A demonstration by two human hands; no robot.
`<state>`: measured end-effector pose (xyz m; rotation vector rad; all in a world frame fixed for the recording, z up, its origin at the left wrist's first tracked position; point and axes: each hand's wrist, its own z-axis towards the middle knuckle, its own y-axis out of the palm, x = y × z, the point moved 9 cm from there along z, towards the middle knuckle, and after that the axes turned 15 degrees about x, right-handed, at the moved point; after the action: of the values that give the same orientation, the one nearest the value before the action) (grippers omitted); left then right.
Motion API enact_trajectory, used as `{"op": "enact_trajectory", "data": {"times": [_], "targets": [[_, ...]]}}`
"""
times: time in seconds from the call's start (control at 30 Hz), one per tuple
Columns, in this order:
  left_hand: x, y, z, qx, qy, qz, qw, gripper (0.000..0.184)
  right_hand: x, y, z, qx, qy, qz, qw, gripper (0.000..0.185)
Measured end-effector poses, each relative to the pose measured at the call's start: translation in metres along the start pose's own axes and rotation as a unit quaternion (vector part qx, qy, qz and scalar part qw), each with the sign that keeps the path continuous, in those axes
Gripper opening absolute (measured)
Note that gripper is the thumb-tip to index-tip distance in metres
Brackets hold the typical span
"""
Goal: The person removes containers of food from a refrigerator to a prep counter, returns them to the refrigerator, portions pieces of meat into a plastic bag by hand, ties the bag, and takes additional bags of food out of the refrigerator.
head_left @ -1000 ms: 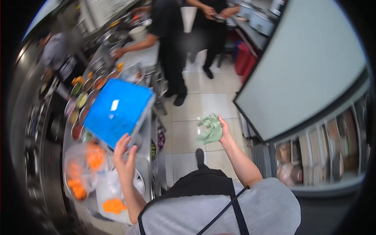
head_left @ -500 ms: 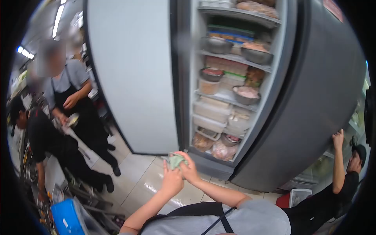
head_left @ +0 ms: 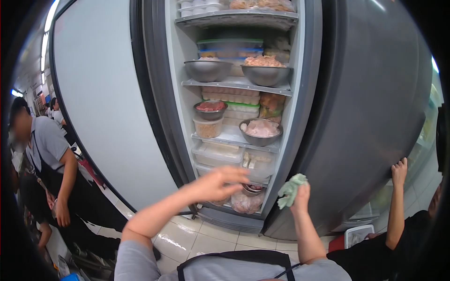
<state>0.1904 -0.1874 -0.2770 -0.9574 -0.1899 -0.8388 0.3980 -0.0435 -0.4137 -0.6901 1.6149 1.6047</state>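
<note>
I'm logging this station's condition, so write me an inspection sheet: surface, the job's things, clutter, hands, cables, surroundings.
Surface: fridge shelves loaded with bowls and containers.
Job's things: green cloth, bunched in the right hand.
Clutter: filled metal bowls near the shelf fronts; a bagged item at the bottom.
Hands: left hand open before the lower shelves, nothing seen in it; right closed on the cloth.
Cables: a thin dark cord or strap at the chest; cannot tell which.
Surroundings: fridge door open; a co-worker at left, another co-worker's hand at right; tiled floor.
</note>
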Motion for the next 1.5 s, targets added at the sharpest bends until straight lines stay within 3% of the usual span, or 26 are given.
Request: {"op": "enact_trajectory", "data": {"times": [0.07,0.1,0.23,0.27,0.3,0.5,0.6,0.67,0.73,0.87,0.93,0.97,1.1,1.17,1.2,1.27,1.3,1.4,1.47,1.5], "targets": [[-0.013,-0.036,0.029,0.024,0.005,0.06,0.998,0.025,-0.027,-0.003,0.016,-0.031,-0.06,0.023,0.997,0.016],[-0.012,-0.055,0.045,0.035,0.016,0.098,0.994,0.025,-0.04,0.002,0.019,-0.094,-0.073,-0.014,0.993,0.014],[-0.011,-0.122,0.097,0.103,0.086,0.193,0.972,0.024,-0.06,-0.029,0.038,0.022,-0.122,-0.031,0.992,0.013],[-0.015,-0.14,0.11,0.117,0.049,0.183,0.975,0.024,-0.064,-0.034,0.04,0.047,-0.137,-0.037,0.989,0.012],[-0.009,-0.158,0.119,0.147,0.073,0.225,0.96,0.025,-0.068,-0.04,0.042,0.072,-0.151,-0.041,0.985,0.013],[-0.004,-0.251,0.168,0.275,0.151,0.342,0.886,0.029,-0.097,-0.037,0.058,0.099,-0.216,-0.012,0.971,0.018],[-0.011,-0.272,0.189,0.29,0.187,0.385,0.856,0.028,-0.111,-0.023,0.06,0.138,-0.227,-0.012,0.964,0.023],[-0.014,-0.28,0.2,0.291,0.195,0.403,0.845,0.026,-0.126,0.003,0.045,0.13,-0.278,0.082,0.948,0.024],[-0.019,-0.283,0.211,0.293,0.226,0.405,0.836,0.025,-0.128,0.009,0.044,0.143,-0.307,0.09,0.937,0.024],[-0.025,-0.274,0.226,0.278,0.25,0.414,0.83,0.024,-0.13,0.013,0.055,0.165,-0.326,0.045,0.93,0.02],[-0.029,-0.264,0.231,0.272,0.247,0.414,0.833,0.023,-0.142,0.025,0.06,0.102,-0.367,-0.04,0.924,0.017],[-0.033,-0.259,0.237,0.259,0.23,0.396,0.85,0.022,-0.16,0.031,0.054,0.117,-0.434,-0.063,0.891,0.015],[-0.061,-0.219,0.256,0.197,0.101,0.242,0.945,0.031,-0.198,0.023,0.061,0.22,-0.48,-0.011,0.849,0.014],[-0.077,-0.194,0.258,0.19,0.043,0.184,0.964,0.04,-0.224,0.051,0.058,0.064,-0.582,0.044,0.809,0.015],[-0.086,-0.181,0.257,0.195,0.02,0.168,0.966,0.045,-0.229,0.06,0.054,0.125,-0.629,0.021,0.767,0.014],[-0.107,-0.159,0.254,0.214,0.001,0.168,0.962,0.06,-0.223,0.069,0.068,0.21,-0.644,-0.056,0.733,0.016],[-0.116,-0.148,0.251,0.219,-0.033,0.139,0.965,0.061,-0.219,0.073,0.053,0.218,-0.733,-0.087,0.638,0.019],[-0.129,-0.124,0.251,0.23,-0.074,0.086,0.967,0.059,-0.218,0.074,0.061,0.14,-0.74,-0.054,0.656,0.02],[-0.139,-0.117,0.252,0.266,-0.126,-0.094,0.951,0.054,-0.217,0.072,0.063,0.138,-0.735,-0.043,0.662,0.02],[-0.137,-0.115,0.253,0.277,-0.121,-0.117,0.946,0.047,-0.217,0.074,0.061,0.126,-0.737,-0.05,0.662,0.021]]}}
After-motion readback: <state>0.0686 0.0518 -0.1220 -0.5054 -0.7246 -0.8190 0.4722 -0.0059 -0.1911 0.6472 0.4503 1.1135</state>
